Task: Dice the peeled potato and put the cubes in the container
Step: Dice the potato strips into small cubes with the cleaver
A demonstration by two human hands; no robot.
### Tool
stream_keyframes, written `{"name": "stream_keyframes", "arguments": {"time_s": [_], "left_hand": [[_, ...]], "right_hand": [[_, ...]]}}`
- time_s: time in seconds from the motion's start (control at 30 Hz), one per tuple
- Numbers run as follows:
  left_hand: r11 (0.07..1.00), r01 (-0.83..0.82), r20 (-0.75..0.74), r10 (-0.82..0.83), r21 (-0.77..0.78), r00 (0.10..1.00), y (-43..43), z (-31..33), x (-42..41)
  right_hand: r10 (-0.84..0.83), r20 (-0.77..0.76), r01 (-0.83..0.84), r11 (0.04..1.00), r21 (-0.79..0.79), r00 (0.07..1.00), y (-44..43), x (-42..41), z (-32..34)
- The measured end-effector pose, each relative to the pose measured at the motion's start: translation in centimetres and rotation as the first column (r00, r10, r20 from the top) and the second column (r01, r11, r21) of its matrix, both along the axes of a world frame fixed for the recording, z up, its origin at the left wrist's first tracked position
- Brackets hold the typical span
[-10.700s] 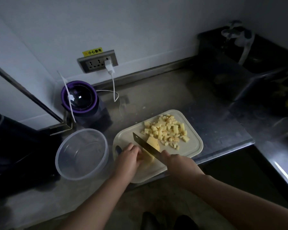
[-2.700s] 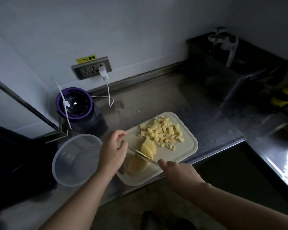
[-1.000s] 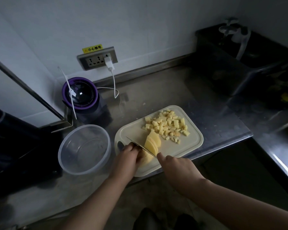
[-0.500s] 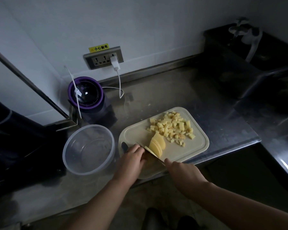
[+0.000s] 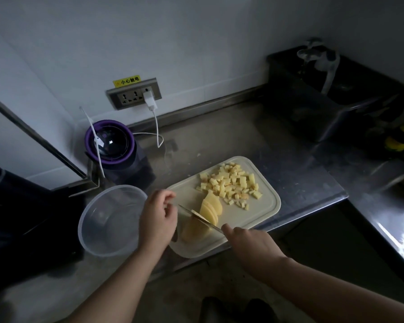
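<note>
A pale cutting board (image 5: pixel 261 210) lies on the steel counter. A pile of potato cubes (image 5: pixel 230 183) covers its far part. Several potato slices (image 5: pixel 210 209) lean against each other mid-board, and the uncut potato piece (image 5: pixel 193 230) lies at the near left. My right hand (image 5: pixel 247 245) grips a knife (image 5: pixel 196 216) whose blade lies across the potato between slices and uncut piece. My left hand (image 5: pixel 158 217) hovers left of the potato with loosely curled fingers, holding nothing. A clear round container (image 5: pixel 110 220) stands left of the board and holds nothing.
A purple-rimmed appliance (image 5: pixel 111 145) stands behind the container, its white cable plugged into a wall socket (image 5: pixel 135 94). A dark sink with a tap (image 5: pixel 336 89) is at the far right. The counter edge runs just in front of the board.
My left hand has lifted off the potato and drawn back to the left. The knife has stayed in the potato, with one more slice leaning on the stack.
</note>
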State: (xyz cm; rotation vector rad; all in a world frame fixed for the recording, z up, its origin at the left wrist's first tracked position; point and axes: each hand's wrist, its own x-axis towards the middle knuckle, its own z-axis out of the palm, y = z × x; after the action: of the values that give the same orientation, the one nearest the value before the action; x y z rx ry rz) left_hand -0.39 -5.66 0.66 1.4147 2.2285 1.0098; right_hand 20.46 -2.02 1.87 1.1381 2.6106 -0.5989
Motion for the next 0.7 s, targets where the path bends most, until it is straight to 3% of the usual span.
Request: {"name": "stream_keyframes", "arguments": {"time_s": [0.07, 0.17, 0.23, 0.3, 0.43, 0.5, 0.57, 0.63, 0.7], "left_hand": [[0.963, 0.213, -0.078, -0.228, -0.164, 0.971, 1.6, 0.9, -0.2], [0.764, 0.381, -0.274, -0.572, -0.521, 0.773, 3.8, 1.3, 0.5], [0.689, 0.371, -0.327, -0.66, -0.623, 0.677, 4.4, 1.1, 1.1], [0.674, 0.373, -0.323, -0.674, -0.637, 0.665, 4.7, 0.9, 1.4], [0.72, 0.417, -0.277, -0.632, -0.554, 0.723, 5.1, 1.3, 1.5], [0.81, 0.414, -0.207, -0.527, -0.414, 0.824, 4.8, 1.6, 1.3], [0.94, 0.289, -0.124, -0.313, -0.179, 0.942, 3.7, 1.9, 1.0], [0.994, 0.091, -0.084, -0.086, 0.058, 0.993, 1.9, 1.7, 1.0], [0.996, 0.039, -0.101, -0.03, 0.081, 0.994, -0.2, 0.6, 1.0]], "right_hand": [[-0.013, -0.001, 0.013, 1.0, -0.007, 1.0, 0.0, 0.0, 0.0], [-0.024, 0.008, 0.024, 0.999, -0.026, 1.0, 0.0, 0.0, 0.0], [-0.032, 0.007, 0.032, 0.999, -0.043, 0.999, 0.1, 0.0, 0.0], [-0.041, 0.006, 0.041, 0.998, -0.055, 0.999, 0.3, 0.1, 0.1], [-0.076, -0.005, 0.076, 0.995, -0.058, 0.997, 0.4, 0.3, 0.3], [-0.092, -0.005, 0.092, 0.995, -0.048, 0.996, 0.6, 0.4, 0.6], [-0.11, -0.021, 0.109, 0.993, -0.052, 0.994, 0.7, 0.6, 1.0], [-0.122, -0.034, 0.12, 0.991, -0.05, 0.992, 0.8, 0.5, 1.3], [-0.113, -0.042, 0.111, 0.993, -0.034, 0.993, 0.5, 0.3, 1.6]]}}
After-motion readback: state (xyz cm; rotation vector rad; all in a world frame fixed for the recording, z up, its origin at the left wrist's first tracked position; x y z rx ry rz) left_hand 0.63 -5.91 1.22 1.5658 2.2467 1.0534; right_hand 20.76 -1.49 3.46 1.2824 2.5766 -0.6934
